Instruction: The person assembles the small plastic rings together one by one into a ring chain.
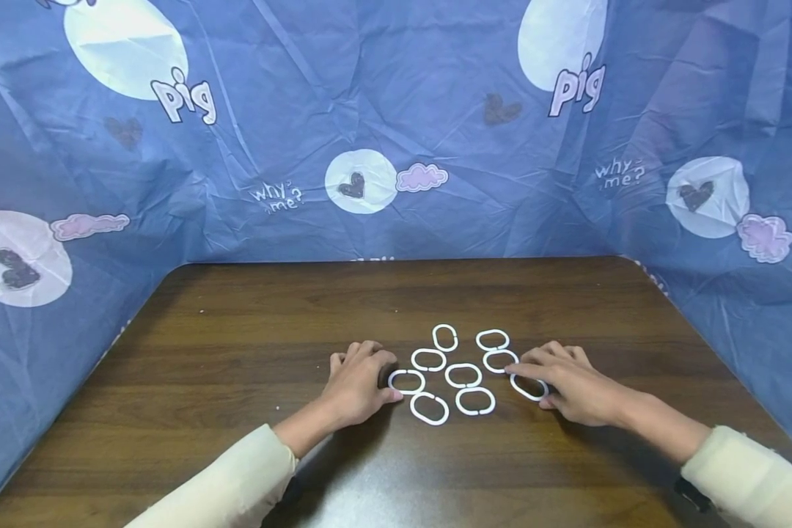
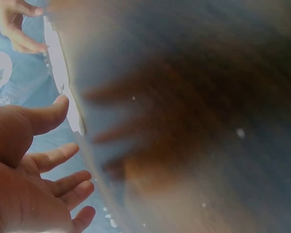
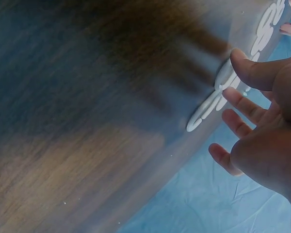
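Several white oval rings, each with a small split, lie in a loose cluster on the brown wooden table. My left hand (image 1: 359, 389) is at the cluster's left side, thumb and fingers spread around the leftmost ring (image 1: 424, 381), thumb tip right at its lower edge. On the other side my right hand (image 1: 577, 385) spreads its fingers over the rightmost ring (image 1: 520, 392). Its thumb is by that ring's lower end, and its index fingertip overlaps the neighbouring ring (image 1: 485, 361). In the right wrist view, thumb and fingertips are close to the white rings (image 3: 196, 124), fingers loosely extended.
Between the hands lie more rings, including a top one (image 1: 435, 334) and a lower one (image 1: 460, 408). The wooden table (image 1: 251, 330) has rounded far corners. Blue printed cloth (image 1: 396, 88) stands behind it and along both sides.
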`<move>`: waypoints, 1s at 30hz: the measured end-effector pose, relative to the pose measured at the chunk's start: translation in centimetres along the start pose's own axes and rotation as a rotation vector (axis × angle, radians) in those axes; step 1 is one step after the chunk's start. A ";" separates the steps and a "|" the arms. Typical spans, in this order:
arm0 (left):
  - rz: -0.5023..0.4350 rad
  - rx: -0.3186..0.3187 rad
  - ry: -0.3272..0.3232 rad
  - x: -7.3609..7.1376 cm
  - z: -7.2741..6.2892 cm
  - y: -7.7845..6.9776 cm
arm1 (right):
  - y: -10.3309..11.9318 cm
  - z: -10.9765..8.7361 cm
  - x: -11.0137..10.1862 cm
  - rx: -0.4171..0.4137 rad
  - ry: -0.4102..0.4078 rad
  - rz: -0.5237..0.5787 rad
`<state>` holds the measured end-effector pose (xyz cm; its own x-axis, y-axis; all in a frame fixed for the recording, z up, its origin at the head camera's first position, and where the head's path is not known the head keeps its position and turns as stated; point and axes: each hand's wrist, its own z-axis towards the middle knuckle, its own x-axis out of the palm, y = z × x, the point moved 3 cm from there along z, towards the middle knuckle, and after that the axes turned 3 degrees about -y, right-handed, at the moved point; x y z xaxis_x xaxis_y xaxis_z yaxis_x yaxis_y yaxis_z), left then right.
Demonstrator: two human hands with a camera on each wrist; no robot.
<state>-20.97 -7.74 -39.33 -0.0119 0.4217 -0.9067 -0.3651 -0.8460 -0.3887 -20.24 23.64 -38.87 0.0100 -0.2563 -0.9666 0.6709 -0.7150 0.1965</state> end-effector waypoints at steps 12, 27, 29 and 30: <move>0.010 0.057 -0.036 0.5 0.2 -0.1 | -0.2 0.0 0.4 -0.020 -0.003 -0.031; 0.009 0.073 -0.055 0.4 0.5 0.0 | -0.5 0.4 0.7 -0.067 -0.057 -0.066; 0.013 0.068 -0.043 0.4 0.6 -0.1 | -0.5 0.4 0.7 -0.067 -0.051 -0.063; 0.016 0.066 -0.035 0.4 0.7 -0.2 | -0.6 0.4 0.6 -0.066 -0.048 -0.063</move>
<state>-21.56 -7.20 -39.51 -0.0507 0.4207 -0.9058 -0.4250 -0.8298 -0.3617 -20.89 23.64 -39.54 -0.0679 -0.2443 -0.9673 0.7166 -0.6866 0.1231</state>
